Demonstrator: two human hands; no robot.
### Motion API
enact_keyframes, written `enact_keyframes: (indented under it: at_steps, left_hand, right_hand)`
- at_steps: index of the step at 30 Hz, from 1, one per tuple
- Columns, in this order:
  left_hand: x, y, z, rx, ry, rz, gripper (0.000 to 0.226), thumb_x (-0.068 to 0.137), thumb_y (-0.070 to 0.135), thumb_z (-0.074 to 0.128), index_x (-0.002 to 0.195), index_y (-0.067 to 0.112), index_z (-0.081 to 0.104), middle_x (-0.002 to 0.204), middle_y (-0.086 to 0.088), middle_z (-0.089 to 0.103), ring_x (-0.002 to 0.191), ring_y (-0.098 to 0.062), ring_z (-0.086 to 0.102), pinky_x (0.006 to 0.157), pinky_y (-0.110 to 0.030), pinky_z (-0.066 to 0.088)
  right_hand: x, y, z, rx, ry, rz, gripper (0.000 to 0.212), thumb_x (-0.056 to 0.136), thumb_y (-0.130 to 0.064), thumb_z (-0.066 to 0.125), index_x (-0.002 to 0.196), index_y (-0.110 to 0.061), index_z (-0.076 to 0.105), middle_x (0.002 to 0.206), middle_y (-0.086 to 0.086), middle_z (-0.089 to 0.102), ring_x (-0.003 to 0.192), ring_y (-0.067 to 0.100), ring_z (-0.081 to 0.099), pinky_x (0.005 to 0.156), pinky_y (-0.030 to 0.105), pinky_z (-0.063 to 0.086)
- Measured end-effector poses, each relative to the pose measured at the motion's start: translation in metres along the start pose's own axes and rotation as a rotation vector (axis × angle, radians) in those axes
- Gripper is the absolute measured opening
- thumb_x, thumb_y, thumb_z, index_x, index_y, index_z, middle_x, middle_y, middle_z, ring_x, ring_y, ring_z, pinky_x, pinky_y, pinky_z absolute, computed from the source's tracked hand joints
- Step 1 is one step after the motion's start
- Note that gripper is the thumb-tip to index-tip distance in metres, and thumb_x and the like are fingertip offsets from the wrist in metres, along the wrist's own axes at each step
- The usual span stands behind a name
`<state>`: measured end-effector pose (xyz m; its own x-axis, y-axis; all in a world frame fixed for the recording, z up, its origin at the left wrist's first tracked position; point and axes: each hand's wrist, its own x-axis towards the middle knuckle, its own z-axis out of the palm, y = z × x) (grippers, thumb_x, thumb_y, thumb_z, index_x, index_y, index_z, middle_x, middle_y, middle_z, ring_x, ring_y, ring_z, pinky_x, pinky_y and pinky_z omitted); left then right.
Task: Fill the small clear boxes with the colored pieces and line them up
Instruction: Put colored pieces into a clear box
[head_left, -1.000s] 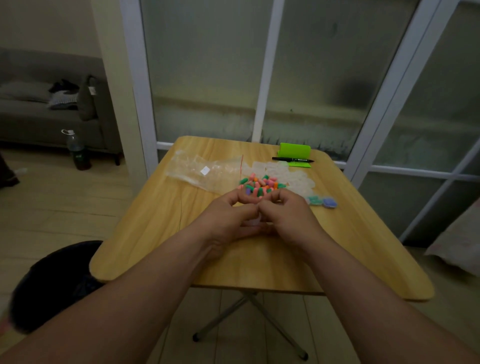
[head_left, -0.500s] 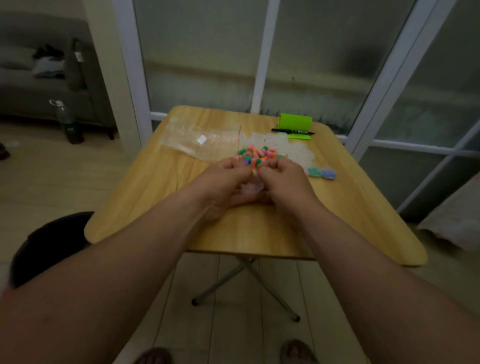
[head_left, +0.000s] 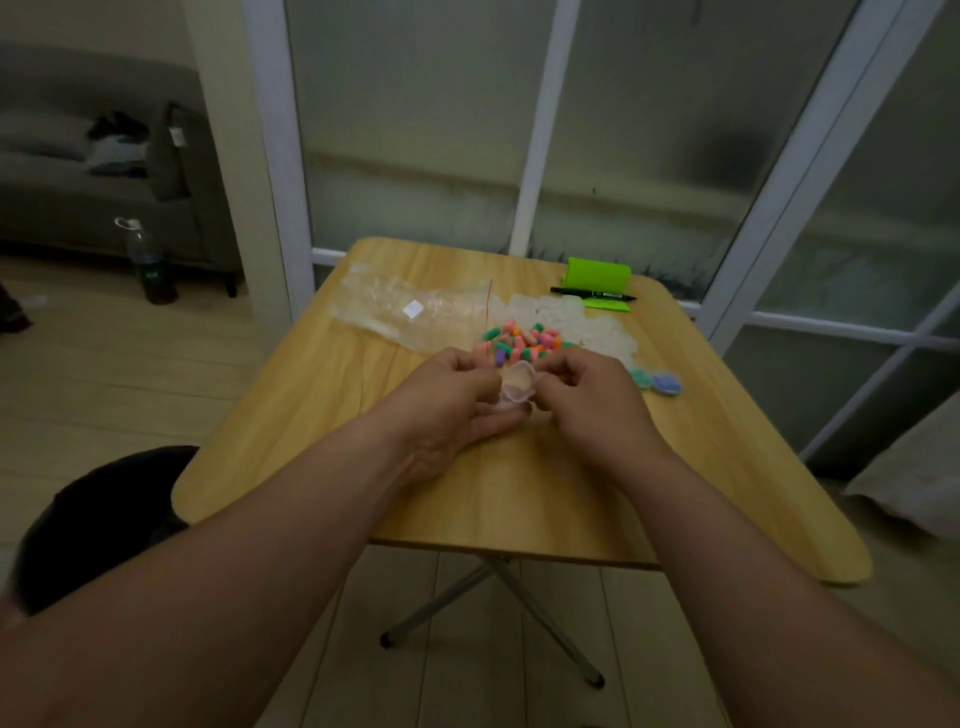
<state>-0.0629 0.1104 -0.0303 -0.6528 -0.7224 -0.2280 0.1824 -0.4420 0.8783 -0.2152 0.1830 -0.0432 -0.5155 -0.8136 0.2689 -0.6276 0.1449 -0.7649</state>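
**A:** Where's the box being worked on?

**B:** Mid-bench, lifted just off the wood. The left hand (head_left: 457, 397) and right hand (head_left: 589, 395) meet around one small clear box (head_left: 517, 391), with the fingers of both curled in and pinching its edges. I can't tell whether its lid is being pried open or pressed closed.

**A:** How should it be handled?

**B:** I'd keep it level and low over the bench and let one hand steady the base while the other works the lid. It looks thin and springy, so a hard squeeze could pop it and scatter whatever is inside.

**A:** And the supply?

**B:** The colored pieces (head_left: 519, 340) are heaped just beyond the knuckles toward the far edge, with the empty boxes (head_left: 589, 325) piled beside them. Two filled boxes (head_left: 654, 380), green and blue, sit side by side near the right edge, which suits starting the row.

**A:** Anything in the way?

**B:** A crumpled plastic bag (head_left: 410, 312) lies far-left of the heap. A pen (head_left: 592, 296) and a green holder (head_left: 597, 273) sit at the far right corner, well apart. The loose heap is what a sleeve or wrist might knock.
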Motion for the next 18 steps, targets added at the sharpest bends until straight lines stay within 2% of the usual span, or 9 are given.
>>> enact_keyframes:
  at_steps: [2,4,6,8,11,13,16,18]
  left_hand:
    - [-0.002,0.002,-0.001,-0.016,-0.062,-0.062,0.04,0.094,-0.017,0.049,0.127,0.005,0.049,0.122,-0.028,0.065,0.098,-0.034,0.076,0.083,-0.04,0.065]
    - [-0.005,0.001,-0.003,0.057,-0.167,-0.12,0.041,0.096,-0.015,0.049,0.131,0.006,0.055,0.114,-0.023,0.069,0.084,-0.023,0.073,0.074,-0.032,0.064]
    - [-0.007,-0.002,-0.004,0.149,-0.24,-0.156,0.039,0.097,-0.011,0.046,0.131,0.004,0.059,0.102,-0.017,0.066,0.072,-0.015,0.063,0.065,-0.026,0.055]
    - [-0.005,-0.005,-0.003,0.193,-0.237,-0.175,0.031,0.101,0.005,0.049,0.131,0.005,0.059,0.089,-0.01,0.06,0.062,-0.011,0.052,0.055,-0.022,0.043]
    - [0.002,-0.002,-0.001,0.166,-0.171,-0.215,0.028,0.102,0.038,0.057,0.116,0.013,0.06,0.07,0.001,0.05,0.053,-0.009,0.041,0.046,-0.019,0.028]
    - [0.006,0.001,-0.001,0.074,-0.077,-0.218,0.038,0.103,0.051,0.054,0.107,0.014,0.058,0.066,0.001,0.051,0.05,-0.009,0.04,0.042,-0.018,0.025]
    - [0.012,0.001,-0.003,-0.096,0.036,-0.2,0.041,0.107,0.05,0.044,0.106,0.012,0.058,0.066,-0.002,0.053,0.049,-0.011,0.045,0.04,-0.018,0.028]
    - [0.015,0.002,-0.004,-0.204,0.086,-0.191,0.044,0.108,0.05,0.042,0.116,0.011,0.061,0.072,-0.006,0.057,0.053,-0.013,0.05,0.04,-0.02,0.037]
  right_hand:
    - [0.002,0.002,-0.005,0.049,0.001,0.047,0.013,0.094,-0.02,0.069,0.095,-0.024,0.081,0.087,-0.007,0.076,0.085,0.011,0.07,0.071,0.033,0.053]
    - [0.0,0.001,-0.009,0.095,-0.036,0.059,0.015,0.096,-0.019,0.07,0.098,-0.025,0.083,0.09,-0.01,0.076,0.084,0.001,0.068,0.071,0.023,0.05]
    - [-0.002,-0.001,-0.008,0.074,-0.101,0.013,0.016,0.096,-0.019,0.071,0.102,-0.026,0.084,0.092,-0.014,0.076,0.085,-0.007,0.066,0.068,0.012,0.048]
    - [-0.001,-0.004,-0.008,0.069,-0.165,-0.017,0.016,0.097,-0.019,0.072,0.104,-0.026,0.084,0.086,-0.014,0.077,0.08,-0.009,0.065,0.066,0.009,0.046]
    - [0.004,-0.009,-0.016,0.152,-0.187,0.035,0.015,0.1,-0.024,0.069,0.103,-0.027,0.084,0.088,-0.005,0.078,0.076,0.002,0.065,0.066,0.021,0.049]
    - [0.013,-0.007,-0.024,0.218,-0.06,0.119,0.017,0.102,-0.023,0.065,0.104,-0.024,0.082,0.095,0.002,0.078,0.079,0.011,0.065,0.068,0.029,0.05]
    - [0.028,0.007,-0.034,0.105,0.18,0.16,0.018,0.101,-0.018,0.063,0.101,-0.026,0.079,0.101,-0.003,0.076,0.088,0.014,0.068,0.08,0.037,0.058]
    - [0.032,0.017,-0.034,-0.036,0.219,0.136,0.016,0.1,-0.019,0.065,0.104,-0.027,0.078,0.104,-0.01,0.074,0.097,0.014,0.068,0.09,0.043,0.059]
